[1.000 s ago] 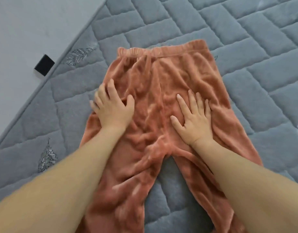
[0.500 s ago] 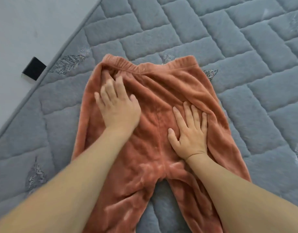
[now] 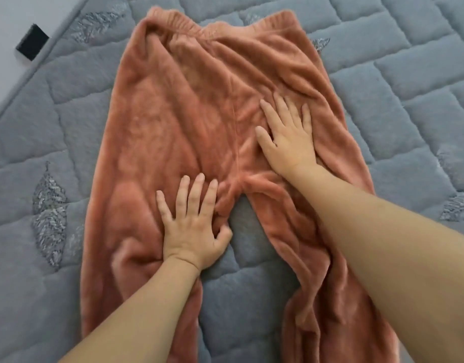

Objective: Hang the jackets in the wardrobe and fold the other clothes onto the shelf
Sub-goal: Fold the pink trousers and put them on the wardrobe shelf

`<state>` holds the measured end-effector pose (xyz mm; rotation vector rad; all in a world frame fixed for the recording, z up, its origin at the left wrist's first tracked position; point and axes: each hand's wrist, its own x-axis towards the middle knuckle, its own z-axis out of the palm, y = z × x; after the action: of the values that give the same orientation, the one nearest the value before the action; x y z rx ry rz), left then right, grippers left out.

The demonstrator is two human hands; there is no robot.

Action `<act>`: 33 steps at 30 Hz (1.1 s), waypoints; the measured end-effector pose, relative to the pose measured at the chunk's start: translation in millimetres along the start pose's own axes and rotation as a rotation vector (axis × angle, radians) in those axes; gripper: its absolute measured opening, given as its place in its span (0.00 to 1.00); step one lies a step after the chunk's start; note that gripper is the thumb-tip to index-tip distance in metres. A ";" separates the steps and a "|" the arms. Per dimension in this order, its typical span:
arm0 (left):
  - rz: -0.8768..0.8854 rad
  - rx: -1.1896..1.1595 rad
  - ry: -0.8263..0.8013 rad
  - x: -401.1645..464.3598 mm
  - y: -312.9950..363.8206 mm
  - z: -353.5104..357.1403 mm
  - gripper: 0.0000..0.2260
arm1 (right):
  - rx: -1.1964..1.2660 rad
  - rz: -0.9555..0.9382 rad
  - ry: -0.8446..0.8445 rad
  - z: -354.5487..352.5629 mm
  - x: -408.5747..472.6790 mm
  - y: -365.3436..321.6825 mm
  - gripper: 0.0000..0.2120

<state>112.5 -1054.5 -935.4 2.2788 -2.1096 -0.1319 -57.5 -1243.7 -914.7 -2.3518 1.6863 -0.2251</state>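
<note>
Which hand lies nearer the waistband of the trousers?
The right hand; the left hand lies lower, by the crotch.

We see plush, fuzzy orange trousers (image 3: pixel 189 106) with a soft sheen, lying on a matt grey quilted fleece mat (image 3: pixel 409 106).

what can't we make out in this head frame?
1. Pants: the leg ends are cut off by the bottom edge of the head view.
2. Fabric under the left hand and right hand: covered by the palms, so creases there are hidden.
3. Right leg of the pants: partly hidden by the right forearm.
4. Black object on the floor beside the quilted mat: too small to identify.
5. Wardrobe and shelf: out of frame.
</note>
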 end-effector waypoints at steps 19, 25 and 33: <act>-0.736 -1.285 -0.336 -111.1 145.7 -58.5 0.12 | 1.125 0.941 -0.164 -84.5 -385.2 57.7 0.04; -0.728 -1.469 -0.642 -222.3 136.3 -54.3 0.18 | 0.952 0.793 -1.067 -91.0 -477.8 62.6 0.12; -0.897 -1.526 -0.916 -319.2 208.7 -55.8 0.18 | 1.101 1.157 -0.730 -130.9 -555.7 101.1 0.15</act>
<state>-114.2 -754.7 -850.1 1.7515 -0.1978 -2.0894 -363.0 -762.2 -810.0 -0.4222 1.5690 -0.0217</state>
